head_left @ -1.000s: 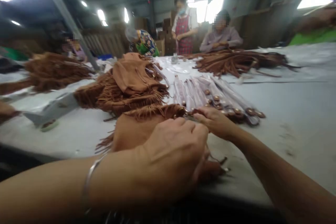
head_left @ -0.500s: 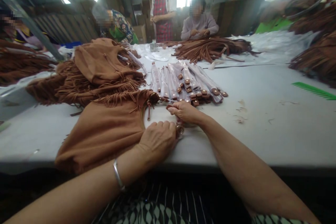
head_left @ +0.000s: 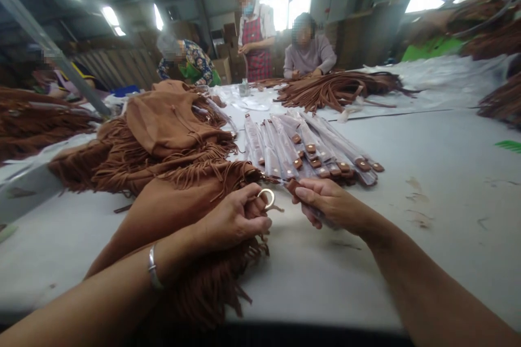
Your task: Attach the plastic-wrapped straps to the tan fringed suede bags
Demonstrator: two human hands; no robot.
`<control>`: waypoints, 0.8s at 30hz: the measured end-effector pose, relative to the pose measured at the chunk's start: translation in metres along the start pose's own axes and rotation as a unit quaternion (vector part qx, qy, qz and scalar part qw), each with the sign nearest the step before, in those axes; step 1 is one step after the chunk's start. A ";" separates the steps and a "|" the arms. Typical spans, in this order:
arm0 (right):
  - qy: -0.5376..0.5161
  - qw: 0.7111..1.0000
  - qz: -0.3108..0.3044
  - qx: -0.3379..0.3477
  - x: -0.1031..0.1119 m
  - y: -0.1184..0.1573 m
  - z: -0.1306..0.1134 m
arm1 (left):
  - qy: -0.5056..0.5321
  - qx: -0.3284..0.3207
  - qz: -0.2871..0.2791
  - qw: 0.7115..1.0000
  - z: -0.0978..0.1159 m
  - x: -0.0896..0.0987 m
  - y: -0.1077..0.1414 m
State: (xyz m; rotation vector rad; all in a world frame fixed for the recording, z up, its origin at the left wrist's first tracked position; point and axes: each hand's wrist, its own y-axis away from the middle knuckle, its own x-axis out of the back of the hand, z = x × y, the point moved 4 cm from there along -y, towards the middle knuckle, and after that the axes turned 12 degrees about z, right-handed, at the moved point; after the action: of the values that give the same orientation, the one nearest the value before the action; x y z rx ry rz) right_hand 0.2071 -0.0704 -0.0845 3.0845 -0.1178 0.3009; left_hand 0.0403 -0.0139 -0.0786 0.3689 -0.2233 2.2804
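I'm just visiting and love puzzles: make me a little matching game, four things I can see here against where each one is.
Things:
1. metal ring
2. brown strap end
3. silver bracelet
4. green comb-like piece

Places:
A. around the left wrist
B. at the picture's right edge
C. held by the right hand
D. at the left hand

Pairs: 1-D, 2-C, 3-A, 4-B

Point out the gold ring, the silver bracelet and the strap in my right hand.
Gold ring (head_left: 273, 199): head view, right side of band.
Silver bracelet (head_left: 152, 264): head view, middle of band.
Strap (head_left: 293, 188): head view, brown end tab.
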 end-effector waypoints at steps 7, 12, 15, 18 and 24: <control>-0.063 0.996 0.005 -0.068 -0.005 -0.004 0.004 | -0.067 0.003 -0.027 0.997 -0.018 -0.009 -0.006; -0.101 0.987 0.012 -0.122 -0.012 -0.005 0.014 | -0.098 -0.020 -0.029 0.995 -0.022 -0.011 -0.009; -0.117 0.982 -0.008 -0.146 -0.019 -0.005 0.020 | -0.096 -0.023 -0.027 0.995 -0.022 -0.012 -0.008; -0.128 0.980 -0.019 -0.151 -0.022 -0.004 0.020 | -0.093 -0.020 -0.017 0.995 -0.021 -0.011 -0.007; -0.169 0.980 0.025 -0.105 -0.035 -0.002 0.012 | -0.057 0.006 0.024 0.998 -0.018 -0.005 -0.010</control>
State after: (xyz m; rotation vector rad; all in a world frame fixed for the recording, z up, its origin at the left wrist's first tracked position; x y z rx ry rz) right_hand 0.1749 -0.0660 -0.1029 2.8933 -0.2222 -0.2246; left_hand 0.0474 -0.0059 -0.0973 0.5061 -0.2803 2.3107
